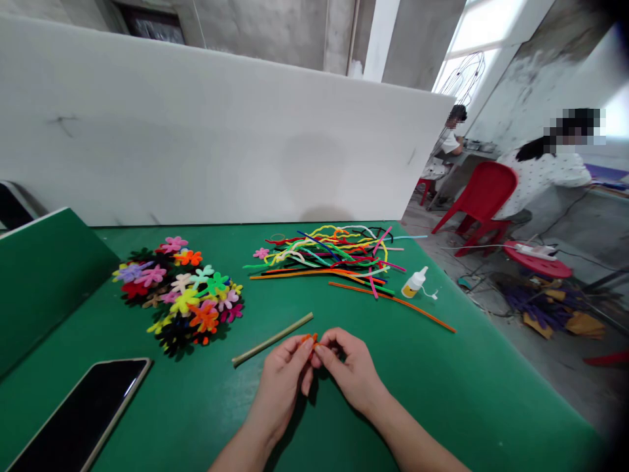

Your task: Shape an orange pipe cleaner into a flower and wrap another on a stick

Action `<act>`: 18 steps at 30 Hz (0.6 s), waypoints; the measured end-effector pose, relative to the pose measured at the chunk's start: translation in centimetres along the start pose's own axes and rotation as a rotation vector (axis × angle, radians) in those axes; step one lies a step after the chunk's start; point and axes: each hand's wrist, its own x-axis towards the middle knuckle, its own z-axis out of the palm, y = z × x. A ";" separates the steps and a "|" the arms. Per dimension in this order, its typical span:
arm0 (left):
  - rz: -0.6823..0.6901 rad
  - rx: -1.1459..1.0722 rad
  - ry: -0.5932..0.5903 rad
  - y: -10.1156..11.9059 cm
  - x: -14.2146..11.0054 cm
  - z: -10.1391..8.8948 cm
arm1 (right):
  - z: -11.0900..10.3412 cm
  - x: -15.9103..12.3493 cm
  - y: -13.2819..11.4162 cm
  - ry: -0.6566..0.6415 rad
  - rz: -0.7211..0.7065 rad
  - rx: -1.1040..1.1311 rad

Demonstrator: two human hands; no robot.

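Note:
Between my two hands, just over the green table, is a small bent orange pipe cleaner [310, 339], mostly covered by my fingers. My left hand [285, 367] pinches it from the left, and my right hand [348, 364] pinches it from the right with thumb and forefinger. Close by on the left lies a thin greenish stick [273, 339]. Beyond my right hand a straight orange pipe cleaner [393, 299] rests on the table. A heap of many-coloured pipe cleaners [334, 252] spreads behind it. To the left sits a pile of fuzzy pipe-cleaner flowers [189, 295].
A small glue bottle [413, 283] stands right of the heap, its cap hanging off. A phone [83, 413] lies at the near left of the green table [472, 393]. A white panel [221, 137] closes the back. Two people sit at right, one on a red chair [484, 190].

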 end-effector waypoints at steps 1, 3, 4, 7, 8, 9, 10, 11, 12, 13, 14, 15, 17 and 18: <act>0.000 -0.001 0.002 0.0 0.0 0.0 | 0.0 0.0 0.0 -0.005 0.008 0.009; -0.002 -0.004 0.006 0.0 0.0 0.0 | 0.1 0.0 -0.1 -0.013 0.025 0.033; -0.005 -0.006 0.009 0.0 0.0 0.0 | 0.1 0.0 -0.1 -0.015 0.033 0.047; -0.013 -0.008 0.001 0.1 0.0 0.0 | 0.1 -0.1 -0.1 -0.021 0.043 0.066; -0.015 -0.008 -0.002 0.1 0.0 0.0 | 0.1 -0.1 -0.1 -0.023 0.042 0.062; -0.015 -0.008 -0.006 0.1 0.0 -0.1 | 0.1 -0.1 -0.1 -0.026 0.041 0.054; -0.015 -0.004 -0.008 0.1 0.0 -0.1 | 0.1 -0.1 -0.1 -0.030 0.039 0.043; -0.013 0.005 -0.010 0.0 0.0 -0.1 | 0.1 -0.1 -0.2 -0.032 0.038 0.031; -0.011 0.017 -0.010 -0.1 0.0 -0.1 | 0.1 -0.1 -0.2 -0.034 0.037 0.019; -0.006 0.031 -0.010 -0.2 0.0 -0.1 | 0.1 -0.2 -0.2 -0.034 0.035 0.006; 0.001 0.047 -0.009 -0.3 0.0 -0.2 | 0.2 -0.2 -0.2 -0.034 0.032 -0.007; 0.009 0.060 -0.008 -0.4 0.0 -0.2 | 0.2 -0.2 -0.2 -0.033 0.027 -0.024; 0.025 0.078 -0.004 -0.6 0.1 -0.3 | 0.3 -0.3 -0.2 -0.024 0.011 -0.067; 0.032 0.086 0.000 -0.7 0.1 -0.3 | 0.3 -0.3 -0.2 -0.018 0.002 -0.091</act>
